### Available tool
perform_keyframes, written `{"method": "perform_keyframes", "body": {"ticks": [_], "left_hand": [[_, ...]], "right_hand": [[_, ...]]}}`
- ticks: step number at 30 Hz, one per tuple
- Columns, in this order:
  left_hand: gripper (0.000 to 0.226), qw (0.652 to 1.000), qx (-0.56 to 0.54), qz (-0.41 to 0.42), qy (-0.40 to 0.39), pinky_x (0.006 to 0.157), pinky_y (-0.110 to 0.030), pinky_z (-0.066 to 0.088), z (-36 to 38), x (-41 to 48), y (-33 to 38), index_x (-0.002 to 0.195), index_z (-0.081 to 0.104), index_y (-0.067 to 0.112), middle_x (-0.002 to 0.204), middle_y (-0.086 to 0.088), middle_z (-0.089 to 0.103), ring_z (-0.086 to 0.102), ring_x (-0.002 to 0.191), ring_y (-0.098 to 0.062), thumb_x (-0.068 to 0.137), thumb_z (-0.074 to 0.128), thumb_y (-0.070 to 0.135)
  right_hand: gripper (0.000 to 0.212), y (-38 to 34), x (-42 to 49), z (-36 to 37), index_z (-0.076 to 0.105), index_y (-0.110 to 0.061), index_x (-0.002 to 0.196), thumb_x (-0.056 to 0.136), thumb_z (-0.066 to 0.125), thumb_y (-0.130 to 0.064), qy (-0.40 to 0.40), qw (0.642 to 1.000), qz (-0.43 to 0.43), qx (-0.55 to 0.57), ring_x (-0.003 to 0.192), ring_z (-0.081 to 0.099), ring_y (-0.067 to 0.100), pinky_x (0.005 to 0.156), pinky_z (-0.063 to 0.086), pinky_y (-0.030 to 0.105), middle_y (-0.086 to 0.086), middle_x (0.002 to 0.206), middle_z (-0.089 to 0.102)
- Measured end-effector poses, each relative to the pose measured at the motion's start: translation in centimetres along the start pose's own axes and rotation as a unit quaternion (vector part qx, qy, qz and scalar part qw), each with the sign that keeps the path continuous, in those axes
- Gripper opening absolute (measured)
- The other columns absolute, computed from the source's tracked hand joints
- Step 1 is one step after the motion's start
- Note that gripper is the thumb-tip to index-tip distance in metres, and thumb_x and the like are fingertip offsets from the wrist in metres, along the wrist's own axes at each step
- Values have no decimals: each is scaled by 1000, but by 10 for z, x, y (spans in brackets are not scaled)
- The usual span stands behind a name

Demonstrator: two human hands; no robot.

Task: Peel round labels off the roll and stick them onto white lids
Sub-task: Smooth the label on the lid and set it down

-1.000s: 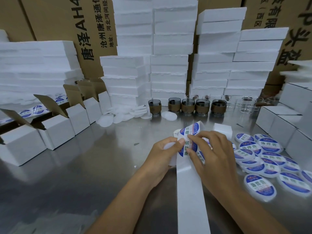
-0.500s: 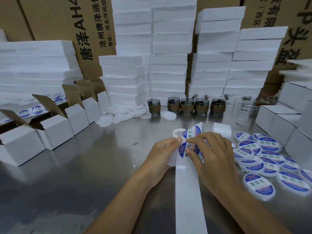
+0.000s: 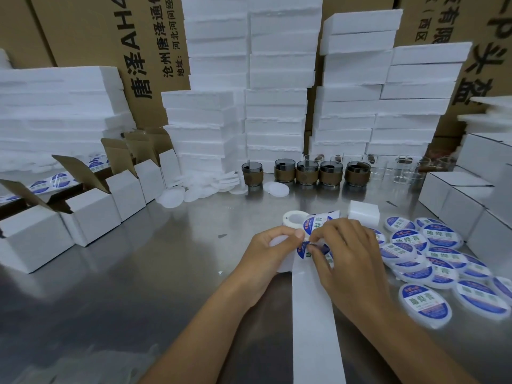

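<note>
steel table (image 3: 124, 273), left hand (image 3: 266, 261) on white lid (image 3: 278, 241), right hand (image 3: 349, 261) on label (image 3: 302, 249)

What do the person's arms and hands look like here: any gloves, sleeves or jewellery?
The left hand and right hand are bare: no gloves, rings or tape. The left forearm and right forearm are bare too, with no sleeve, watch or wristband in view as far as the frame's edge.

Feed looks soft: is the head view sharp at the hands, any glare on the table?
Head view: left hand, right hand and label fairly sharp; foam at right edge smeared; foam stacks bow, wide-angle distortion; table has soft sheen, nothing washed out.
</note>
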State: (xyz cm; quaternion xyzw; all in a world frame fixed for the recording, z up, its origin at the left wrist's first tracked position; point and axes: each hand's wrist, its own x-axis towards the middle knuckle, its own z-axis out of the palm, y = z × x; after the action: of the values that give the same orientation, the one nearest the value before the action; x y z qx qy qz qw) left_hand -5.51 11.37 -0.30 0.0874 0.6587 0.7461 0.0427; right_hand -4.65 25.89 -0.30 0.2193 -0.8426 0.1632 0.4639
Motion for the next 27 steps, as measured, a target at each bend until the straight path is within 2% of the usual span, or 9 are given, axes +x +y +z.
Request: {"method": "perform_keyframes", "body": {"ticks": [4, 7, 12, 16, 19, 21, 23, 25, 27], "left_hand": [[15, 998, -4, -8, 68, 77, -33, 56, 0, 2, -1, 89, 73, 12, 93, -11, 73, 68, 80, -20, 89, 63, 23], [15, 994, -8, -23, 104, 80, -38, 57, 1, 3, 1, 92, 71, 12, 97, -12, 72, 68, 83, -24, 90, 62, 23], [14, 985, 2, -43, 165, 82, -37, 56, 1, 4, 2, 93, 71, 16, 101, -6, 71, 67, 92, -25, 91, 60, 25], [11, 984, 14, -33, 177, 71, -29, 57, 0, 6, 1, 85, 71, 20, 99, -1, 70, 66, 88, -19, 89, 63, 27], [11, 981, 36, 7, 192, 59, -10, 49, 0, 5, -1, 74, 71, 21, 87, 8, 71, 64, 73, 3, 85, 66, 21], [15, 978, 56, 22, 200, 54, -6, 44, -1, 4, 0, 69, 70, 20, 78, 13, 69, 60, 64, 6, 82, 67, 14], [18, 981, 51, 15, 185, 56, -14, 49, 0, 2, 1, 68, 69, 18, 78, 6, 70, 62, 65, -6, 81, 66, 5], [13, 986, 23, -13, 164, 72, -28, 55, 0, 2, 4, 74, 71, 17, 88, -3, 72, 65, 78, -19, 84, 66, 10], [9, 987, -1, -37, 157, 88, -40, 54, -1, 3, 5, 82, 73, 19, 97, -6, 72, 66, 94, -27, 87, 65, 20]], "right_hand": [[24, -2, -1, -1, 66, -9, 75, 59, 83, -7, -25, 1000, -4, -1, 74, 63, 27, 70, 50, 39, 9, 80, 65], [23, -3, -2, -1, 67, -10, 76, 59, 83, -9, -43, 999, -2, 8, 76, 64, 27, 72, 51, 39, 8, 82, 67], [7, -6, 1, -4, 64, -10, 71, 64, 65, -12, -15, 999, -3, 48, 73, 60, 23, 73, 47, 34, 4, 76, 64], [5, -9, 2, -7, 62, -7, 67, 67, 59, -11, 30, 996, 5, 86, 74, 54, 16, 73, 43, 27, 5, 72, 63], [15, -14, 3, -8, 59, -5, 64, 71, 48, -13, 52, 993, -12, 104, 74, 45, 14, 72, 37, 25, 7, 68, 60], [15, -19, 3, -10, 58, -3, 63, 71, 47, -9, 70, 991, -25, 112, 71, 44, 16, 70, 36, 26, 7, 66, 58], [14, -20, 4, -11, 57, -1, 63, 71, 47, -7, 93, 988, -24, 121, 70, 44, 18, 69, 35, 27, 9, 65, 57], [14, -20, 4, -13, 57, 0, 63, 72, 48, -7, 100, 987, -22, 124, 70, 43, 17, 67, 36, 28, 9, 65, 57], [12, -20, 4, -13, 57, 0, 64, 71, 50, -5, 92, 987, -21, 127, 70, 43, 16, 66, 38, 29, 10, 64, 57]]}}
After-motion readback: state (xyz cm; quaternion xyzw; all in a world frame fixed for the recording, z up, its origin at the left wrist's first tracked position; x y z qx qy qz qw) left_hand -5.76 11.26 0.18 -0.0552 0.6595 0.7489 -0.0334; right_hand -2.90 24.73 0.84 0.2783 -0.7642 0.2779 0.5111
